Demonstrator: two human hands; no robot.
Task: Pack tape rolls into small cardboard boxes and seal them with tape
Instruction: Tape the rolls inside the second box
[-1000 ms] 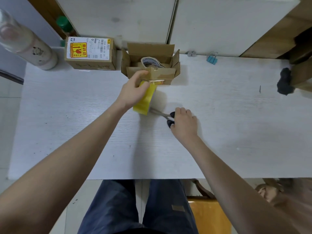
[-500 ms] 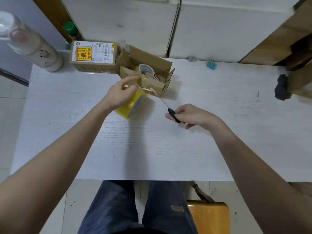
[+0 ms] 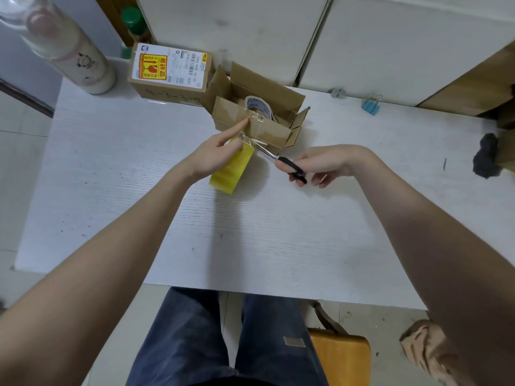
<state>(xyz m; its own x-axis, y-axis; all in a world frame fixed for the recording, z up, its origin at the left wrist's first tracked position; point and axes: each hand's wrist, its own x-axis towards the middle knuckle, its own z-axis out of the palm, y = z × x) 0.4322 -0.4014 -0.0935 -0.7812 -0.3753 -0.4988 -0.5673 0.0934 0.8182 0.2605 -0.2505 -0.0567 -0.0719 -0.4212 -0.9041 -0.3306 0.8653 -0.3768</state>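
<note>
Cardboard, brown and small, makes up the open box (image 3: 252, 118) at the far middle of the white table (image 3: 111, 176); its flaps stand up and 1 white tape roll (image 3: 257, 105) sits inside, so the packing step looks done for this box. Sealing, by my judgement, has only begun: a strip of clear tape (image 3: 252, 129) runs from the box's near flap down to the yellow-sided roll of packing tape (image 3: 232, 169), uncut. The left hand (image 3: 216, 154) grips that yellow roll, its forefinger stretched out and pressing the strip onto the flap. The right hand (image 3: 320, 165) is curled round the black handles of the scissors (image 3: 281, 161), whose blades reach the strip just beside the box. Cutting, folding the flaps and taping across the top remain. To the far left a second brown box with a yellow-and-red label (image 3: 170, 72) stands closed, seemingly finished.
</note>
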